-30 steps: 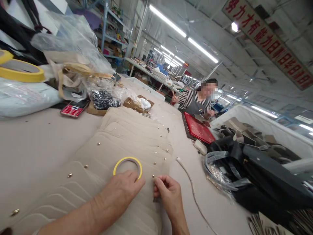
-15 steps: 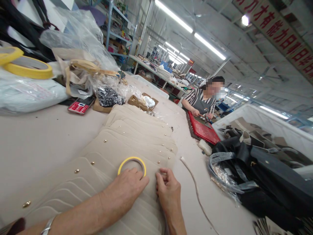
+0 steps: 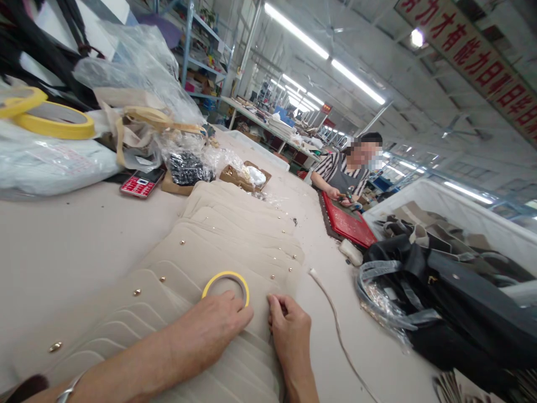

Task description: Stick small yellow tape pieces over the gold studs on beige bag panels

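My left hand (image 3: 218, 324) is closed over the near side of a roll of yellow tape (image 3: 226, 275), which rests on overlapping beige panels (image 3: 235, 224). The panels look like soft leather or fabric and carry small gold studs along both sides. Close to the panels' right edge, my right hand (image 3: 291, 330) is closed, with thumb and forefinger pinched together. What lies between those fingertips is too small or hidden to make out. A short gap separates the two hands.
A pale cord (image 3: 333, 313) lies right of the panels, near black bags (image 3: 457, 296). Farther off, a co-worker (image 3: 348, 168) handles a tool over a red tray (image 3: 346, 221). At left are more tape rolls (image 3: 59, 120), plastic-wrapped goods and a red calculator-like device (image 3: 141, 183).
The right hand's fingers have drawn together more tightly, and the left hand has moved slightly with the tape roll. The camera view has shifted a little.
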`<state>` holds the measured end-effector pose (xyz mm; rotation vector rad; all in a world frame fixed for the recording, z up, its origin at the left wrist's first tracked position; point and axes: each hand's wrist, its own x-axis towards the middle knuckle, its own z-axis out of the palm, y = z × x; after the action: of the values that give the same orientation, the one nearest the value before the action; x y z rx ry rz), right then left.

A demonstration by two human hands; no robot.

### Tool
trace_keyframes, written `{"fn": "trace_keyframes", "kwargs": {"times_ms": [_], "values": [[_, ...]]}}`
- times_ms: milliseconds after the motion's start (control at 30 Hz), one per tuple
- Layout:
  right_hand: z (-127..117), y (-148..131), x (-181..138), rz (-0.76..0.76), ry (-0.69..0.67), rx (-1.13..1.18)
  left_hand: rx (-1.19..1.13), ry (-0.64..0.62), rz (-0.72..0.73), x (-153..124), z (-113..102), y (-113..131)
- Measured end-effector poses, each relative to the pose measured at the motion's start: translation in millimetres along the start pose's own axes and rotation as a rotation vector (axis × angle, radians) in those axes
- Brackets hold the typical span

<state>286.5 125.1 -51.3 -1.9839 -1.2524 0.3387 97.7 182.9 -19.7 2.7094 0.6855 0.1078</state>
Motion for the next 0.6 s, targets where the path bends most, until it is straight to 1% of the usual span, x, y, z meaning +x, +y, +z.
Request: {"fn": "trace_keyframes", "kwargs": {"times_ms": [100,167,233,400,467,500,600], "values": [[2.1,-2.4,11.1,-0.077,0.022,-0.082,0.010,-0.021,0.011,0.0,-1.7,-0.1],[2.9,-1.9,16.5,-0.102,0.024,-0.088,0.009,0.007,0.007,1.8,0.0,-2.1],[1.6,-0.6,18.8,-0.102,0.017,-0.051,-0.019,0.084,0.025,4.8,3.0,-4.9],[-14.9,-4.5,11.6,-0.048,0.020,0.186,-0.188,0.340,0.174,8.8,6.7,-9.5],[-23.2,-11.9,5.6,-0.049,-0.027,0.280,-0.254,0.407,0.198,7.3,6.7,-9.9],[-26.5,-16.5,2.5,-0.076,-0.072,0.312,-0.274,0.422,0.194,6.2,6.7,-10.1],[-30.5,-30.5,-5.0,-0.238,-0.186,0.327,-0.279,0.413,0.157,3.2,6.1,-11.1]]}}
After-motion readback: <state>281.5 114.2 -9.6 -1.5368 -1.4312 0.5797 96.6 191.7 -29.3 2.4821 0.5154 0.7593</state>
